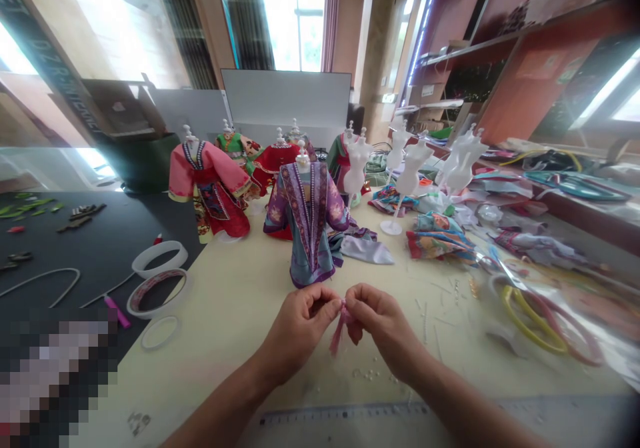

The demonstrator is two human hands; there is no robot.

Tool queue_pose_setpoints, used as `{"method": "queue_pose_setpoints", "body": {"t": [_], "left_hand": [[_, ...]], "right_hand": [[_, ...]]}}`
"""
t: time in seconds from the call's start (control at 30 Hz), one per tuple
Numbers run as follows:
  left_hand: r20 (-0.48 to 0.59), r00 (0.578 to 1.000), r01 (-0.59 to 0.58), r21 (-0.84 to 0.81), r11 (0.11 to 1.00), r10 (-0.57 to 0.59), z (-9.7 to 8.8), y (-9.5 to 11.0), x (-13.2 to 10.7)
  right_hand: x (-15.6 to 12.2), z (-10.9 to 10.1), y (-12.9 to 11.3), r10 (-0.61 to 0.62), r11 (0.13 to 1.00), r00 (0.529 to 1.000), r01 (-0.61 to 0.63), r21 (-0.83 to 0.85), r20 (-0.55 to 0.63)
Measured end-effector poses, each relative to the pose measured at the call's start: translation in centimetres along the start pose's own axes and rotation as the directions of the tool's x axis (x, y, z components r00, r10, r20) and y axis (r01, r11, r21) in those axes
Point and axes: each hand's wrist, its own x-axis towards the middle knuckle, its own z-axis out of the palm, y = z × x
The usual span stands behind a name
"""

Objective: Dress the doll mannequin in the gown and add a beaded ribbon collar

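My left hand and my right hand meet just above the cream table, fingers pinched together on a small pink tassel that hangs down between them. Right behind my hands stands a small mannequin in a purple and blue robe. Left of it is a mannequin in a pink and red robe.
More dressed mannequins and bare white mannequins stand further back. Folded doll clothes and plastic bags with hoops lie to the right. Tape rolls and a black mat are at left. A ruler lies near me.
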Motion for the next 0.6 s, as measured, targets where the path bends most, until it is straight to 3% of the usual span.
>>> {"method": "queue_pose_setpoints", "body": {"t": [0.17, 0.33, 0.43, 0.6], "left_hand": [[-0.016, 0.999, 0.043, -0.049, 0.998, -0.044, 0.1, 0.0, 0.1], [0.027, 0.991, 0.136, -0.209, 0.969, -0.133, 0.3, -0.3, 0.2], [0.037, 0.989, 0.150, -0.264, 0.953, -0.145, 0.5, -0.6, 0.2], [-0.068, 0.988, 0.116, -0.237, 0.964, -0.136, 1.1, -0.4, 0.1]], "right_hand": [[0.0, -0.2, 0.0, 0.035, 0.999, 0.999, -0.036, 0.025, 0.038], [-0.1, -0.5, -0.2, 0.029, 0.999, 0.996, -0.027, -0.024, 0.082], [-0.1, -0.4, -0.2, -0.031, 0.997, 0.999, 0.033, -0.064, 0.030], [-0.1, -0.1, 0.2, -0.194, 0.955, 0.974, 0.160, -0.248, -0.119]]}}
